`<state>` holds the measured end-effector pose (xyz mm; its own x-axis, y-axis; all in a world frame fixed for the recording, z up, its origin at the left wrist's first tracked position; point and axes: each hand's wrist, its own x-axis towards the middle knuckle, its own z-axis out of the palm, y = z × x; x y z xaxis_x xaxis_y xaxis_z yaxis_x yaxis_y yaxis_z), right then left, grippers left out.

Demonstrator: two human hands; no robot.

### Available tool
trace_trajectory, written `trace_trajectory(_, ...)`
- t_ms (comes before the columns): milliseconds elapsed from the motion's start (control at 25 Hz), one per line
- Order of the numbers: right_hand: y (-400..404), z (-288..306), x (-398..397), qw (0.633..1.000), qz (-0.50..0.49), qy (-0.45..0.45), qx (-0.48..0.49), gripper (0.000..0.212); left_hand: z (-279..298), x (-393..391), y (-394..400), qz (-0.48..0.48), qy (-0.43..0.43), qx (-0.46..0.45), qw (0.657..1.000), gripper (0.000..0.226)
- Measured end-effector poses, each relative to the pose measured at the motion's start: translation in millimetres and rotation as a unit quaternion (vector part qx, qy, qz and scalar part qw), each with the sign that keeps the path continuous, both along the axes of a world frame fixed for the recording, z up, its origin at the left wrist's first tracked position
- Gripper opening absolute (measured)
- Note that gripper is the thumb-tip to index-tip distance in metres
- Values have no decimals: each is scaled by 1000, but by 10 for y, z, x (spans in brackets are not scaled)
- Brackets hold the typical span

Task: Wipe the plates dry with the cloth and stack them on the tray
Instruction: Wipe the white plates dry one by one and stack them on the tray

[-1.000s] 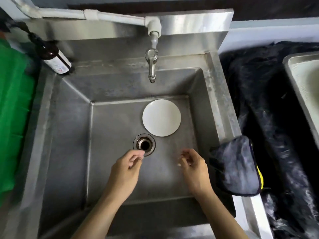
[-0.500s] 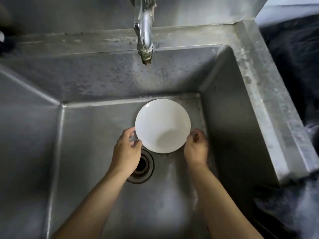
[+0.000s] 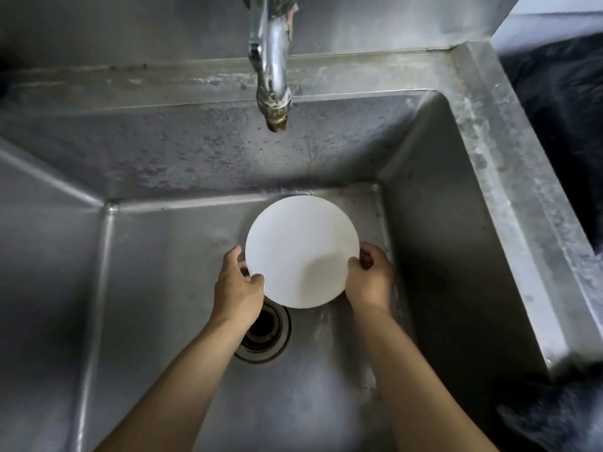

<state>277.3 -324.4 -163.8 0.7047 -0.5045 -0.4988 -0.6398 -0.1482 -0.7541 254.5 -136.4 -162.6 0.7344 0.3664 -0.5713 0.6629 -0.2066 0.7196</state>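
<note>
A round white plate (image 3: 301,251) is at the bottom of the steel sink (image 3: 473,197), near its back right corner. My left hand (image 3: 238,288) grips the plate's left edge, thumb on top and fingers curled under. My right hand (image 3: 370,278) grips the right edge the same way. The cloth and the tray are out of view.
The drain (image 3: 266,334) sits just below the plate, partly behind my left wrist. The tap spout (image 3: 272,93) hangs over the basin behind the plate. Dark fabric (image 3: 561,109) covers the counter to the right of the sink.
The view has come close to the sink. Both hands reached forward from near the drain and took hold of the plate's edges.
</note>
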Motion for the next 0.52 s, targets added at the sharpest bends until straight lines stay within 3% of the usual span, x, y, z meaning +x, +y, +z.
trace_trajectory(200,106,481,-394,998,17,-60,5,25,286,-486,131,62,-5,-20,998,48)
trace_trajectory(520,156,1205,-832,984,155,36,-81,8,786,-1237,120,147,38,-39,988,46)
